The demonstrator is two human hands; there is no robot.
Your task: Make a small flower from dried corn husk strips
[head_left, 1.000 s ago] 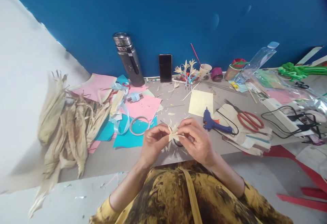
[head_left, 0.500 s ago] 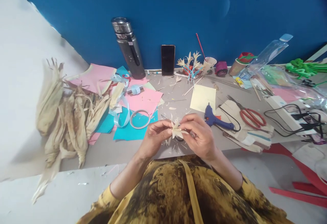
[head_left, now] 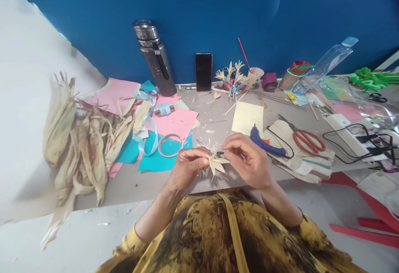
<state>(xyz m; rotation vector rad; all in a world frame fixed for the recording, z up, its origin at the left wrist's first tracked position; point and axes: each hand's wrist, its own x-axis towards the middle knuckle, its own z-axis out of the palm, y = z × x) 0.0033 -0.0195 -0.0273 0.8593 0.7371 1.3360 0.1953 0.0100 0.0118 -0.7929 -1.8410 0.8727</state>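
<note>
Between the thumb and fingers of my left hand is a pale corn husk flower with pointed petals spread out. My right hand is just to the right of the flower, its fingers curved and apart, with nothing visible in them. Thin pale scraps lie on the table around and under the flower. A blue glue gun rests beyond my right hand, its tip toward a pale yellow paper sheet. To the left lies a roll of tape on blue paper.
Dried corn husks are heaped at the left. A steel flask, a phone and finished husk flowers stand along the wall. Red-handled shears lie on a work glove; a power strip is further right.
My right hand has let go of the flower's petals and moved a little to the right, its fingers parting. My left hand keeps its hold, with the flower tilted slightly downward.
</note>
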